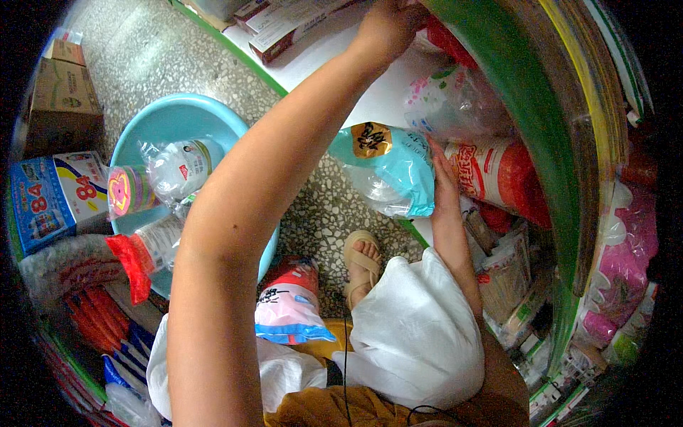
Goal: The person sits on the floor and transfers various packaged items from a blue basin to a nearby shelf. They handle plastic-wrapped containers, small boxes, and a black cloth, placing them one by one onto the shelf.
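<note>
My left arm crosses the view, and my left hand (392, 26) reaches the upper shelf area. Its fingers are cut off by the top edge and a green shelf edge, next to a red package (451, 40). Beside the low shelf, my right hand (444, 173) grips the right side of a turquoise plastic package (403, 165). Its clear window shows pale, stacked round things. Close to this hand lies a red and white wrapped stack of paper bowls (496, 179). Farther up the shelf is a clear bag of cups with pink and green print (437, 96).
A light blue plastic basin (181, 107) on the speckled floor holds several wrapped stacks of disposable tableware. Cardboard boxes (66, 96) and a blue and white carton (58, 197) stand at left. Between my legs sits a pink and red bag (291, 304). A green shelf edge (512, 69) curves overhead at right.
</note>
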A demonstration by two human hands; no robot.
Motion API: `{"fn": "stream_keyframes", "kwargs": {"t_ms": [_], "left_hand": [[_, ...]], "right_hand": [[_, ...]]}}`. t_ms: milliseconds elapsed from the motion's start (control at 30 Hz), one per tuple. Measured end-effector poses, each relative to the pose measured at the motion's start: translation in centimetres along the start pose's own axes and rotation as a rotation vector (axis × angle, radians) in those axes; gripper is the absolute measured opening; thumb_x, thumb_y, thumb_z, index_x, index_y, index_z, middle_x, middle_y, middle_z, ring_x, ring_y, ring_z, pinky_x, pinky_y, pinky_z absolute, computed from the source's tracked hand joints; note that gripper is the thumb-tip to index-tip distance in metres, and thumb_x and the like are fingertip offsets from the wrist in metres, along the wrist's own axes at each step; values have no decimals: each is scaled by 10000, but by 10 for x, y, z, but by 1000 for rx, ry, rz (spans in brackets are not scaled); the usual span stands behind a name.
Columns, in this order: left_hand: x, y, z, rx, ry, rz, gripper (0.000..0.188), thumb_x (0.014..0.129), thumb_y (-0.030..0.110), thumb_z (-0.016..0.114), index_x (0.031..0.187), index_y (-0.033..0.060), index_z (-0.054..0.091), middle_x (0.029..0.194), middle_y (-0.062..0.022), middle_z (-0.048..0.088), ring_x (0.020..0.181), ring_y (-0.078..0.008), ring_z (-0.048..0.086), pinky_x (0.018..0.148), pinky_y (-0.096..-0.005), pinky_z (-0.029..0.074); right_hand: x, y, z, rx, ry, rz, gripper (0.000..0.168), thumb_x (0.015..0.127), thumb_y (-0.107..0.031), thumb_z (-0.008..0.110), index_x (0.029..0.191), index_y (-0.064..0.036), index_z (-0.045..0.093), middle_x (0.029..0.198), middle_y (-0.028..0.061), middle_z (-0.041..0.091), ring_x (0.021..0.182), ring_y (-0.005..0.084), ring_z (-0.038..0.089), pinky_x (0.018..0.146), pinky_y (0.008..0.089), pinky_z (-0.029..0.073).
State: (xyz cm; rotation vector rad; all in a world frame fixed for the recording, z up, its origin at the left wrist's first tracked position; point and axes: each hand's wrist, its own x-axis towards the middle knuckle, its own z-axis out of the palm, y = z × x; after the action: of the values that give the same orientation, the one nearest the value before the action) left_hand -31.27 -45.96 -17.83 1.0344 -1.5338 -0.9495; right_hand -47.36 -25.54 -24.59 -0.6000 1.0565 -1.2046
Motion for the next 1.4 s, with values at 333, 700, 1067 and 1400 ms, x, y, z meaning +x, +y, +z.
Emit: {"fn": "stream_keyframes", "kwargs": {"t_ms": [333, 700, 1067, 1400], "left_hand": [[-30, -8, -22, 167, -144, 138, 485, 783, 375, 555, 1151, 84, 432, 1109, -99, 506, 1026, -223, 483, 795, -352, 433], [-141, 0, -72, -400, -387, -840, 792, 704, 525, 578, 1261, 44, 285, 1274, -167, 311, 1163, -323, 321, 787, -451, 448], [-207, -25, -7, -536, 74, -550, 575, 771, 348, 576, 1182, -2, 378, 1211, -171, 378, 1112, -277, 381, 941, -339, 292], [-225, -18, 5, -211, 106, -368, 574, 758, 338, 578, 1181, 1, 386, 1240, -215, 341, 1165, -328, 318, 967, -383, 253]], "right_hand": [[2, 16, 11, 131, 70, 21, 431, 867, -204, 422, 1255, -40, 330, 1266, 105, 380, 1141, 241, 385, 955, 380, 318], [-4, 4, 3, -270, 332, 82, 372, 858, -316, 363, 1077, -40, 481, 1068, 110, 520, 969, 210, 501, 859, 328, 382], [-23, -80, 109, -915, 293, -476, 341, 766, -129, 579, 1065, -27, 452, 1037, 118, 524, 926, 220, 525, 805, 318, 420], [70, -54, 208, -2018, -116, -365, 604, 673, -390, 653, 1026, 53, 443, 1066, 239, 475, 936, 379, 518, 771, 399, 441]]}}
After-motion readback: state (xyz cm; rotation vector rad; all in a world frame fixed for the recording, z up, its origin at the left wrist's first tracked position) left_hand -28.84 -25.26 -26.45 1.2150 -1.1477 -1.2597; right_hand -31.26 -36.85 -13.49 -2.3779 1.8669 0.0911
